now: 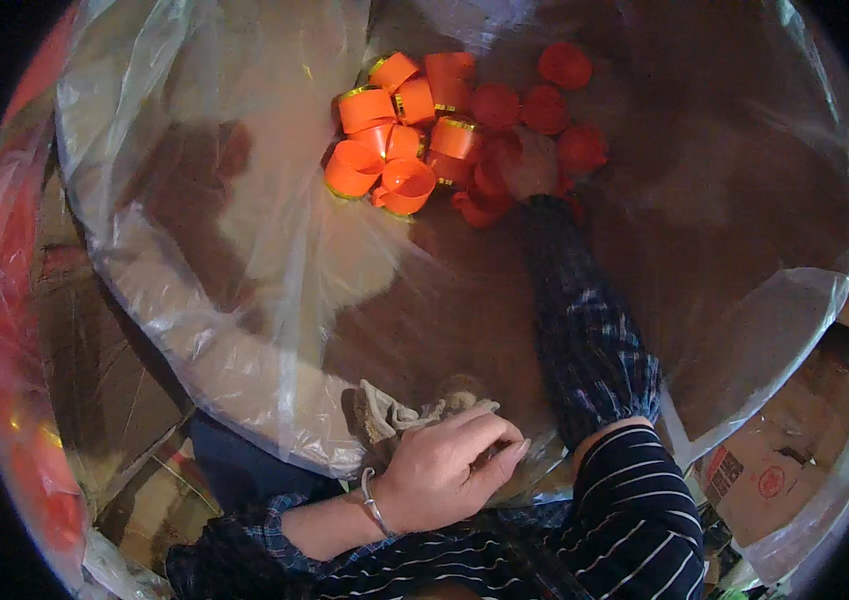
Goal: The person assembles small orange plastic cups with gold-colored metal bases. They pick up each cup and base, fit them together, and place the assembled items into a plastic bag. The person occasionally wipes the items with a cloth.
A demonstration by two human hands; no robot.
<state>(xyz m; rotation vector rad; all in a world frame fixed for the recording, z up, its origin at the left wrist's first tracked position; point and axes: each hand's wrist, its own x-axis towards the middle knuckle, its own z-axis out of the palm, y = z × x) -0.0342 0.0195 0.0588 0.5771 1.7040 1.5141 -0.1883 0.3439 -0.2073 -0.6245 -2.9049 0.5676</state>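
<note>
Orange cups (351,172) lie heaped toward the far side of the plastic-covered bench (425,310), probably to stay within reach. The right hand (532,165) is among them; whether it grips 1, I cannot tell. The left hand (455,465) curls beside a beige cloth (382,408), its grip hidden. Red print marks a carton (760,455); no brand reads clearly.

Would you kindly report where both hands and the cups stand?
Right hand among orange cups, grip unclear. Left hand near cloth. Cups clustered together; no obstruction visible.

Dozen-plus orange cups (407,183), two hands (450,470) (532,165)
</note>
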